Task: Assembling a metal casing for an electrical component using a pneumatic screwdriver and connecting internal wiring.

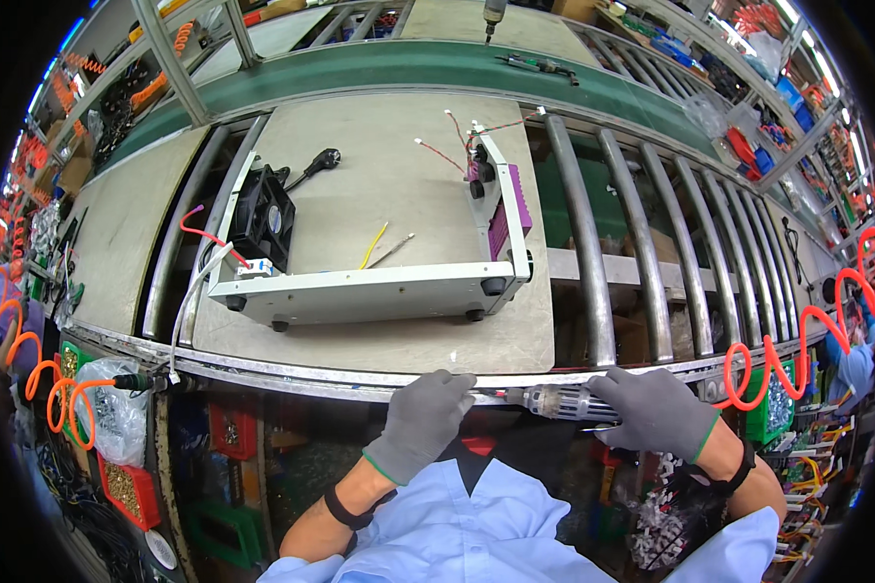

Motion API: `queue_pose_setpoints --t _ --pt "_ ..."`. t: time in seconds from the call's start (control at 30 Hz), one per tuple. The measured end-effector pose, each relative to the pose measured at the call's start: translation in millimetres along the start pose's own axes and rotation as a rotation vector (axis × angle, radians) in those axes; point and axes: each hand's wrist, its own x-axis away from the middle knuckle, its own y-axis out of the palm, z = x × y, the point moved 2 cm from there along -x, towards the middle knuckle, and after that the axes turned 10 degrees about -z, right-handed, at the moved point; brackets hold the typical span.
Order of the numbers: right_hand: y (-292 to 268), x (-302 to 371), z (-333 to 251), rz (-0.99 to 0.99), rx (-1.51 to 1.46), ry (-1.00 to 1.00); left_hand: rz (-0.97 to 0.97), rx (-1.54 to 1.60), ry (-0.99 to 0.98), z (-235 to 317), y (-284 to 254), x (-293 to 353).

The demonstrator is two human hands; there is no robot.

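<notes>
- A red bin (126,491) is sitting low at the left, holding small brass-coloured pieces, probably to keep them within reach.
- The right hand (656,413), in a grey glove, is grasping the rear of a power screwdriver (559,401). The tool is lying level just in front of the near rail (345,381), pointing left, seemingly so that its tip is meeting the other hand.
- The left hand (423,423), also gloved, is bringing its fingertips close to that tip (whether they are pinching the bit or something small, I cannot tell).
- Beyond the rail, a flat board (379,352) is carrying a pale metal frame (379,299). The frame is turning its base and 4 dark feet toward the person, which is probably leaving the inside open from above.
- Inside its left end, a black fan (265,219) is standing upright; at the right end, a purple part (510,219) is showing on the outer side. A black plug (323,163) is lying behind the fan, on the board.
- Metal rollers (581,243) are running to the right of the board.
- Farther off, a green belt (360,78) is crossing, with 1 slim tool (540,66) lying on it.
- As for writing, the fan's hub is bearing a round label, but its print is staying too small to read; no lettering is showing clearly on the screwdriver.
</notes>
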Motion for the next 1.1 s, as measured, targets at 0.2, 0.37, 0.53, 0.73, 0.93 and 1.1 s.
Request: queue_pose_setpoints --t 0.2,0.37,0.53,0.73,0.93,1.1 --pt "1 11 1 0.054 -0.036 -0.02 -0.035 0.02 0.069 8 6 -7" --pt "-3 15 -2 0.053 -0.024 -0.003 -0.077 -0.041 0.057 6 10 -12" --pt "-5 25 3 0.035 -0.047 0.037 0.015 -0.015 0.036 1 7 -14" --pt "-2 34 13 -0.026 0.062 0.138 -0.136 0.805 -0.364 -10 -17 -10" --pt "3 31 15 -0.016 0.021 0.112 -0.151 1.354 -0.463 -10 -11 -10" --pt "-4 33 9 -0.032 0.024 0.126 -0.223 1.142 -0.454 -2 -13 -12"
